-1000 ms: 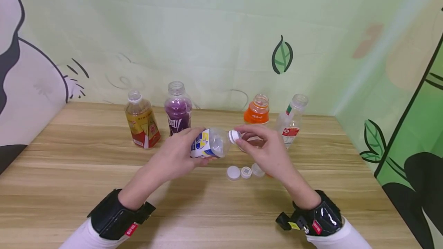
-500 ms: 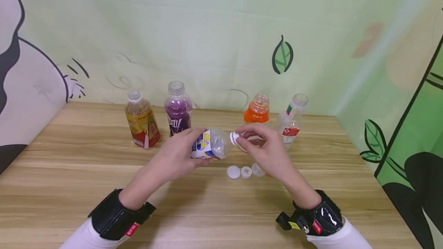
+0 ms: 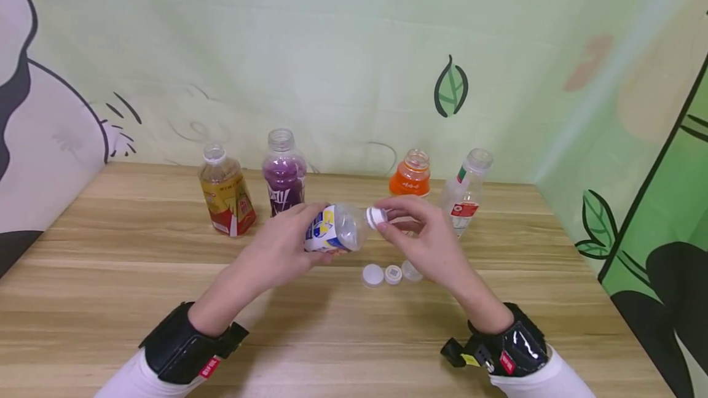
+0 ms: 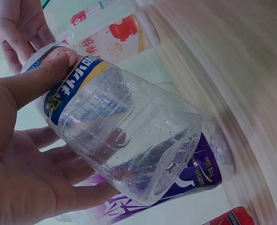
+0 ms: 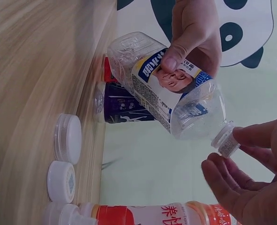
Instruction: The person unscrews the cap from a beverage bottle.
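Where the hands meet above the bench [image 3: 110, 275], one clear bottle [image 3: 335, 230] lies sideways in the air: the left hand [image 3: 279, 250] wraps its labelled body, and the right hand [image 3: 420, 241] pinches the white cap [image 3: 376, 217] at its mouth between thumb and fingertips. Whether that cap sits fast on the neck cannot be told. Standing at the back, uncapped: four bottles, namely one yellow [image 3: 225, 192], one purple [image 3: 284, 172], one orange [image 3: 410, 175] with its lower half hidden behind the right hand, one clear [image 3: 466, 192]. Loose caps on the bench below the hands: three [image 3: 392, 274], the rightmost partly covered by the right hand. The left wrist view is blurred along the bench edge.
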`<state>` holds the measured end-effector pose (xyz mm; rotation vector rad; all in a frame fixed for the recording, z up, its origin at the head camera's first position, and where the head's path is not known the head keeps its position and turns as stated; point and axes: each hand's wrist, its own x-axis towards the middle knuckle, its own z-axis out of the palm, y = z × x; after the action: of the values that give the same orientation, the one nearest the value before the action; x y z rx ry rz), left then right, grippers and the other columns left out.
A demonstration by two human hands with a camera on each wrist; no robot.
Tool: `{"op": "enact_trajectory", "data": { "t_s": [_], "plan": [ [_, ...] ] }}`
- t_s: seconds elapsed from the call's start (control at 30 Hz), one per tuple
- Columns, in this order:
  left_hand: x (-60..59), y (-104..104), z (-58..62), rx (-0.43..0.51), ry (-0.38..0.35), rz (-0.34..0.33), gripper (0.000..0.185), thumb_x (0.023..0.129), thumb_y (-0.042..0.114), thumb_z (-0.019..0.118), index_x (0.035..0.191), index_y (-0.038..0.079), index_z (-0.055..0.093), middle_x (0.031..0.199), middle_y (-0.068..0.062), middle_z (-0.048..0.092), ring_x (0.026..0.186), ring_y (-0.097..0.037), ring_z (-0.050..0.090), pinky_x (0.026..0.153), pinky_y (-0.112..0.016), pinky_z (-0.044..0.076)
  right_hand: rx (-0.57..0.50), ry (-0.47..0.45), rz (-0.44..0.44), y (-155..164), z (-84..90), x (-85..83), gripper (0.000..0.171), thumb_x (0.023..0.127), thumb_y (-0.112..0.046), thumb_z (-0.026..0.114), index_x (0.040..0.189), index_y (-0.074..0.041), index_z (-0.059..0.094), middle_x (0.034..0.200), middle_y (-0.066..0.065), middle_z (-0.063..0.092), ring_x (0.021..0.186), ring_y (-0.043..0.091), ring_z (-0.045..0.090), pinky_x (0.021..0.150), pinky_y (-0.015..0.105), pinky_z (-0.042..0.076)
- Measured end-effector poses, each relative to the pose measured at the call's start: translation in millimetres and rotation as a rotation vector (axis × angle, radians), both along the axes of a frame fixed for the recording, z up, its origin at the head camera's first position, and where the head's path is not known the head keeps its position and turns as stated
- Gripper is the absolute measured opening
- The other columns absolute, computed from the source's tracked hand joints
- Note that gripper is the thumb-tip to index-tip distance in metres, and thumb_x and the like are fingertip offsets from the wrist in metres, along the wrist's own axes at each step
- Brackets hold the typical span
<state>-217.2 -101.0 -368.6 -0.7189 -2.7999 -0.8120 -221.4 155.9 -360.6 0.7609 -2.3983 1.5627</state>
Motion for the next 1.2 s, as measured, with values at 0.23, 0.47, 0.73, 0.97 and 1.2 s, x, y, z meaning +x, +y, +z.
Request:
{"op": "enact_trajectory", "data": {
  "t_s": [0.23, 0.47, 0.73, 0.97, 1.2],
  "plan": [
    [-1.1, 0.0, -1.0, -0.002, 0.004, 0.000, 0.077, 0.077, 0.022, 0.093, 0.141, 0.003, 0.055, 0.118, -0.014, 0.066, 0.097, -0.027, 0.065, 0.084, -0.046, 0.056, 0.005, -0.027, -0.002, -0.3, 1.1, 0.2, 0.029, 0.091, -0.002, 0.077, 0.120, -0.004, 0.073, 0.111, 0.007, 0.072, 0.095, 0.023, 0.069, 0.083, 0.035, 0.061],
    [-1.3, 1.4, -2.3, -0.007, 0.018, -0.007, 0.074, 0.077, 0.023, 0.093, 0.139, 0.004, 0.057, 0.118, -0.014, 0.067, 0.097, -0.027, 0.065, 0.084, -0.046, 0.056, -0.005, -0.045, -0.020, -0.6, 0.5, -0.3, 0.025, 0.093, -0.004, 0.076, 0.118, -0.003, 0.073, 0.107, 0.008, 0.073, 0.096, 0.023, 0.068, 0.082, 0.034, 0.061],
    [-0.8, 1.9, -2.3, -0.010, 0.025, -0.008, 0.075, 0.077, 0.023, 0.094, 0.139, 0.003, 0.057, 0.118, -0.014, 0.067, 0.097, -0.028, 0.065, 0.083, -0.047, 0.056, 0.025, -0.047, -0.042, -0.3, 1.6, -0.3, 0.032, 0.091, -0.003, 0.078, 0.121, 0.001, 0.070, 0.110, 0.009, 0.072, 0.099, 0.023, 0.067, 0.086, 0.032, 0.059],
    [-1.6, 1.8, -2.3, -0.014, 0.007, 0.000, 0.077, 0.077, 0.023, 0.093, 0.141, 0.003, 0.055, 0.119, -0.015, 0.066, 0.097, -0.028, 0.065, 0.084, -0.047, 0.056, 0.026, -0.071, -0.008, 1.3, 1.2, -0.1, 0.031, 0.092, -0.002, 0.077, 0.122, -0.002, 0.069, 0.113, 0.009, 0.071, 0.101, 0.024, 0.068, 0.086, 0.033, 0.060],
    [-1.7, 1.7, -2.9, -0.007, -0.013, -0.012, 0.076, 0.079, 0.022, 0.092, 0.142, 0.002, 0.054, 0.120, -0.016, 0.066, 0.100, -0.029, 0.065, 0.086, -0.048, 0.056, 0.035, -0.071, 0.024, 1.5, 1.4, -1.4, 0.030, 0.093, -0.001, 0.075, 0.123, -0.004, 0.068, 0.114, 0.008, 0.071, 0.103, 0.024, 0.067, 0.086, 0.035, 0.060]
  ]
}}
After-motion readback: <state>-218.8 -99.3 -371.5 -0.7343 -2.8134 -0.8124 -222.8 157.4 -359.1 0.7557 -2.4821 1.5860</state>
